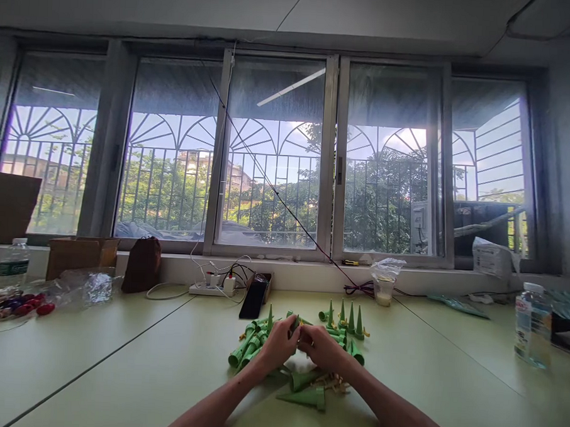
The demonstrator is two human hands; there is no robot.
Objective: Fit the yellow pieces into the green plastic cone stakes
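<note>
Both my hands meet over the middle of the pale green table (118,363). My left hand (279,345) and my right hand (321,346) are closed together on a small green cone piece (295,324) held between them. Several green cones lie around them: a stacked bunch (247,349) to the left, upright ones (351,320) behind, and loose ones (308,396) in front beside some small wooden pieces (334,384).
A black phone (253,298) and a power strip (208,289) lie behind the cones. Left: a water bottle (13,264), cardboard box (80,255), brown pouch (142,265), plastic bags with red items (26,306). Right: another bottle (529,325), a cup in a bag (384,284).
</note>
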